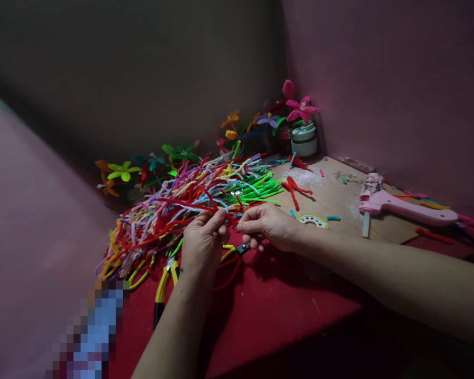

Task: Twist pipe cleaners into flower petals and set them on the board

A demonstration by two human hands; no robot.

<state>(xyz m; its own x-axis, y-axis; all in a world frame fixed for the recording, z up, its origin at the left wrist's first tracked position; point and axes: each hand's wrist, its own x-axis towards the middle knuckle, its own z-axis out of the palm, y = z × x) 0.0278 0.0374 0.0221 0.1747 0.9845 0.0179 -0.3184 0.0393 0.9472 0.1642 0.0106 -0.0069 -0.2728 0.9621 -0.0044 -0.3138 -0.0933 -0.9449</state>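
Note:
A red pipe cleaner (231, 219) spans the short gap between my two hands. My left hand (202, 238) pinches it between thumb and fingers, palm side partly hidden. Close on the right, my right hand (269, 225) has its thumb and fingertips pressed together at the other end of the red piece. Behind both hands lies a big heap of pipe cleaners (150, 210) in many colours, with bright green ones (266, 189) at its right side. Yellow-and-black pliers (161, 292) rest beside my left wrist. Another yellow-handled cutting tool (243, 249) lies partly hidden beneath my hands.
A pink glue gun (414, 208) lies on a brown board (339, 195) at the right. A roll of tape (313, 221) and twisted red pieces (296, 190) are nearby. Pipe-cleaner flowers (302, 109) and a pale lidded container (304, 141) stand by the walls. Red cloth (284, 305) covers the table.

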